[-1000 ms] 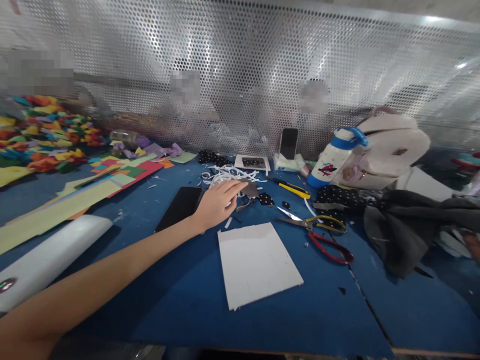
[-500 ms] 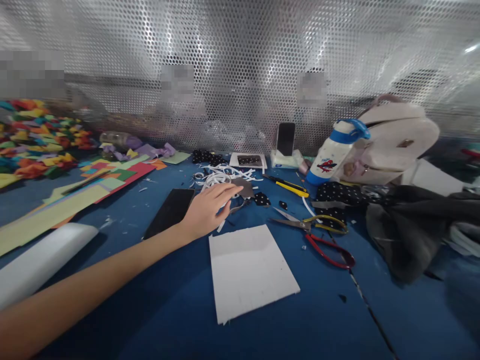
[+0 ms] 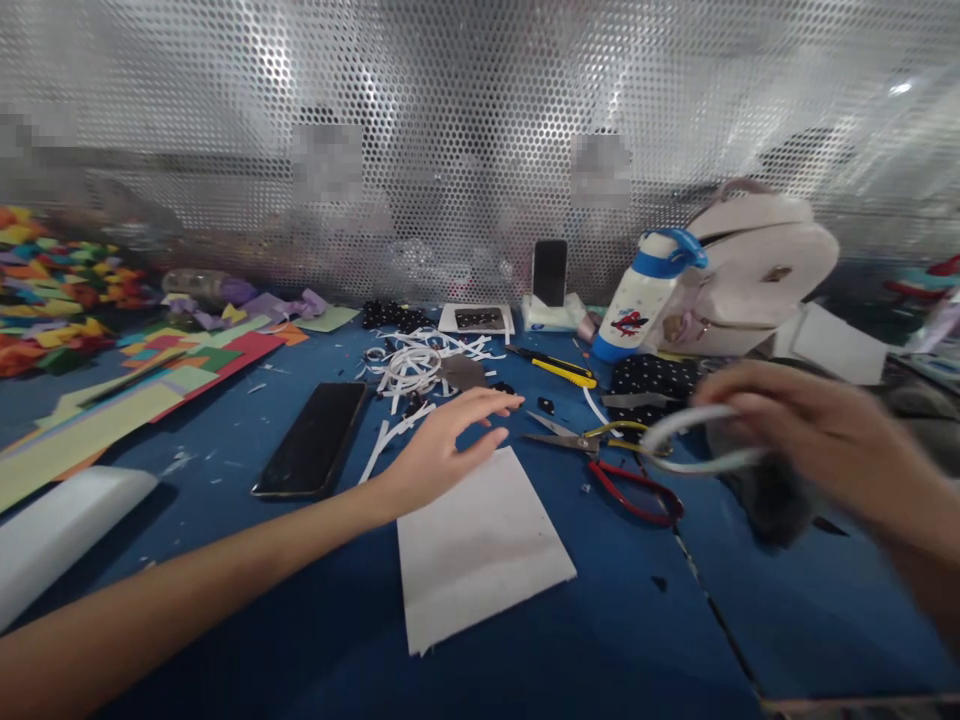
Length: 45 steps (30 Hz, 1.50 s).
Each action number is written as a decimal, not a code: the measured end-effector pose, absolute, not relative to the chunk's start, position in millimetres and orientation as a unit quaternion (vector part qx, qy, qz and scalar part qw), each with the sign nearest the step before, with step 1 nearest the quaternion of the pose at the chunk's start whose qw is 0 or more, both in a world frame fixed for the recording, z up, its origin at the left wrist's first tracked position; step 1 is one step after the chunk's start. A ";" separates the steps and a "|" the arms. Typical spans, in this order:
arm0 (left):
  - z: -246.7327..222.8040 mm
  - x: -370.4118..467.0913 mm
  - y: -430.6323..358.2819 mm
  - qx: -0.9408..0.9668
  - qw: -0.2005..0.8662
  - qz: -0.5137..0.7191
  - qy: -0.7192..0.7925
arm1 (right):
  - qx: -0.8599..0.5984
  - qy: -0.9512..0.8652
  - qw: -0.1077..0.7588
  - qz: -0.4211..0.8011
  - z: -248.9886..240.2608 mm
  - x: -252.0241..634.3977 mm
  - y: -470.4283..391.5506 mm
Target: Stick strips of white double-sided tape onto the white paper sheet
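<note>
My left hand (image 3: 450, 440) hovers over the far edge of a white square board (image 3: 484, 570). Its fingers are stretched out, with the thumb apart, and nothing is in them. At the right, blurred by motion, my right hand (image 3: 817, 430) pinches a white ring (image 3: 694, 465) that looks like a narrow roll of tape. This ring hangs in front of the scissors with yellow and red handles (image 3: 592, 445), which lie spread on the table. Beyond my left hand is a tangle of white paper strips (image 3: 420, 362), with a grey scrap (image 3: 463, 372) at its side.
A black phone (image 3: 315, 440) lies left of the board. Coloured paper sheets (image 3: 150, 410) and a white roll (image 3: 67, 535) are farther left. Behind the scissors are a yellow cutter (image 3: 562, 372), a blue-and-white bottle (image 3: 637, 295), a pale backpack (image 3: 772, 265) and polka-dot cloth (image 3: 652, 378).
My right hand has come into view from the right with the white ring. My left hand has drawn back from the paper strips toward the board. The whole view has shifted slightly.
</note>
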<state>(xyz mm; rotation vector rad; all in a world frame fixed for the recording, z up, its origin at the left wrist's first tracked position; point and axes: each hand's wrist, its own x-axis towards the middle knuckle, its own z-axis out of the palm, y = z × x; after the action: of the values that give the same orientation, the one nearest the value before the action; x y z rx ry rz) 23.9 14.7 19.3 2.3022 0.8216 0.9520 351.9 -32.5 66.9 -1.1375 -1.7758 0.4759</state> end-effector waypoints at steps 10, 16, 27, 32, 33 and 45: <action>8.1 26.4 36.9 0.741 0.420 0.433 0.294 | -0.251 -0.651 0.507 0.507 15.0 215.9 26.4; 10.0 19.5 45.3 0.742 0.398 0.449 0.298 | -0.264 -0.719 0.451 0.458 1.6 217.8 17.1; -2.8 17.0 50.1 0.714 0.481 0.403 0.311 | -0.284 -0.786 0.414 0.360 -3.9 219.8 5.6; -2.5 21.7 51.8 0.639 0.613 0.386 0.258 | -0.267 -0.836 0.400 0.265 -5.1 221.7 7.7; -2.4 22.5 52.1 0.634 0.622 0.384 0.251 | -0.264 -0.843 0.395 0.251 -5.1 222.1 8.7; 4.7 25.9 41.3 0.559 0.672 0.416 0.251 | -0.257 -0.868 0.373 0.203 -3.6 221.4 8.0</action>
<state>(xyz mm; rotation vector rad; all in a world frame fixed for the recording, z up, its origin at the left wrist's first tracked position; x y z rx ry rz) 25.9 41.3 4.7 1.2593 0.5650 0.9358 221.4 8.0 -3.6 -0.6584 -2.2240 0.5206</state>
